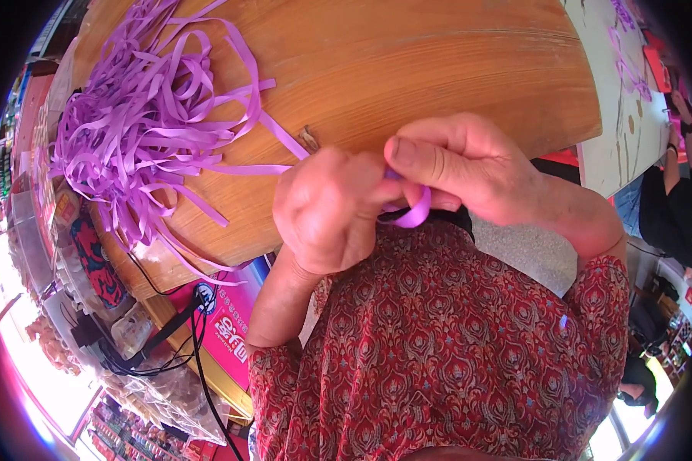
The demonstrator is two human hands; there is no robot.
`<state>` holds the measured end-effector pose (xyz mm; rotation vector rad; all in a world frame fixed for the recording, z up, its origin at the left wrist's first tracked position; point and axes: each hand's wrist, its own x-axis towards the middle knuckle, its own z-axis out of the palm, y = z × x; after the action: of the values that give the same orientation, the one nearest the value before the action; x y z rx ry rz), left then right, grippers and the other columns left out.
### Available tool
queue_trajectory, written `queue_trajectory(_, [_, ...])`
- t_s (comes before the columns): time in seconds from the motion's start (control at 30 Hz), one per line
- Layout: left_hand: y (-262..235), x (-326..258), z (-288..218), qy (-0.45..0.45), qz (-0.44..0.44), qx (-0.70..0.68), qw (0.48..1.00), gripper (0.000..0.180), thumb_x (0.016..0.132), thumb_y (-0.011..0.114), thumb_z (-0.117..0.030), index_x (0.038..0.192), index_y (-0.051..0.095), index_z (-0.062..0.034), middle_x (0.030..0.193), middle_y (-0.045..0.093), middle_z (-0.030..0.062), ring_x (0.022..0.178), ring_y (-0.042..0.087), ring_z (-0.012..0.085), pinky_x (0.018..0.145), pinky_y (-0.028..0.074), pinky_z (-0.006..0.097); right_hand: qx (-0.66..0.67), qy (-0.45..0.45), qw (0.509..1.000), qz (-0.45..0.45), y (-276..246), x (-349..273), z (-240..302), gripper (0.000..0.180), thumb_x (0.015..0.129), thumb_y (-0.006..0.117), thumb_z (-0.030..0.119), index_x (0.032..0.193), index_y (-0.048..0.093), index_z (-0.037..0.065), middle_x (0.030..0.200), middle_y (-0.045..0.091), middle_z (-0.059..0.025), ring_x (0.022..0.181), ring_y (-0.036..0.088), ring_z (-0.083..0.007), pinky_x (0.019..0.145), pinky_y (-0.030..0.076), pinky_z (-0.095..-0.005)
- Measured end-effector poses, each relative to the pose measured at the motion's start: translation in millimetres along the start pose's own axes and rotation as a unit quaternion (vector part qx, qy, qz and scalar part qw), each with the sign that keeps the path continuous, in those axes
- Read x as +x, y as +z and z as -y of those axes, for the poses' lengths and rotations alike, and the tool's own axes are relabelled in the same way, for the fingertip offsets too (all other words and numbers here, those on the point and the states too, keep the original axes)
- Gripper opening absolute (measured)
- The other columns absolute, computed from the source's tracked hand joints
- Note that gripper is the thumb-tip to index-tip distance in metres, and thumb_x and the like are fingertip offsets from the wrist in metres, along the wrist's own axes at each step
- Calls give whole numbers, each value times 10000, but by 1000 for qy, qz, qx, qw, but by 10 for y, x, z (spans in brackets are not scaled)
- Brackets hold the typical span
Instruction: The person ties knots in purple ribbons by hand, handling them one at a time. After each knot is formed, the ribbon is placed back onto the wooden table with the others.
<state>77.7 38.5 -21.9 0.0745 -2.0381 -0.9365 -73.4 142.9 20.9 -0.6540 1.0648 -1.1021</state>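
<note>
Ribbon pile — thin, flat purple strips, lying tangled across the wooden surface at upper left. One ribbon — running from the pile toward the hands, looping between them at the surface's near edge. Left hand closing around it; right hand pinching the loop, thumb pressing down.

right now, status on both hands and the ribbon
Left hand and right hand together, pinching a purple ribbon loop. Ribbon pile on wooden table. Nothing in the way.
</note>
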Motion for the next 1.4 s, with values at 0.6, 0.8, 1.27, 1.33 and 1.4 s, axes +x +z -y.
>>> queue_trajectory(0.6, [54, -92, -103, -305, -84, -345, 884, 183, 961, 482, -145, 992, 595, -5, 861, 612, 10, 773, 516, 62, 677, 430, 215, -492, -455, 730, -135, -38, 74, 28, 287, 701, 729, 0, 970, 635, -29, 855, 625, -138, 692, 597, -225, 589, 471, -295])
queue_trajectory(0.8, [-40, -18, -133, -371, -62, -428, 822, 220, 974, 455, -173, 1011, 598, -10, 897, 618, 14, 828, 523, 61, 738, 428, 213, -446, -394, 792, -138, -34, 89, 40, 245, 721, 710, -8, 952, 633, -39, 846, 634, -132, 696, 599, -216, 582, 467, -280])
queue_trajectory(1.27, [54, 143, 57, -269, -41, -43, 961, 220, 935, 484, -116, 1107, 547, 7, 970, 511, 21, 904, 467, 101, 810, 378, 227, -374, -365, 838, -158, -245, -192, 9, 141, 802, 650, -6, 940, 625, 7, 823, 629, -96, 724, 619, -186, 598, 477, -283])
queue_trajectory(1.33, [20, 206, 50, -236, -11, 33, 971, 227, 876, 518, -24, 1100, 546, 2, 1017, 504, 44, 955, 477, 134, 838, 393, 255, -267, -295, 906, -146, -275, -389, 14, 123, 846, 617, 17, 967, 608, 0, 851, 635, -79, 753, 621, -146, 618, 486, -258])
queue_trajectory(1.4, [29, 276, 39, -225, -14, 65, 972, 175, 821, 572, -5, 996, 583, 10, 882, 509, 71, 802, 488, 170, 714, 398, 268, -196, -232, 942, -145, -388, -625, 79, 118, 894, 571, 48, 997, 588, -7, 899, 643, -55, 798, 623, -108, 661, 504, -236])
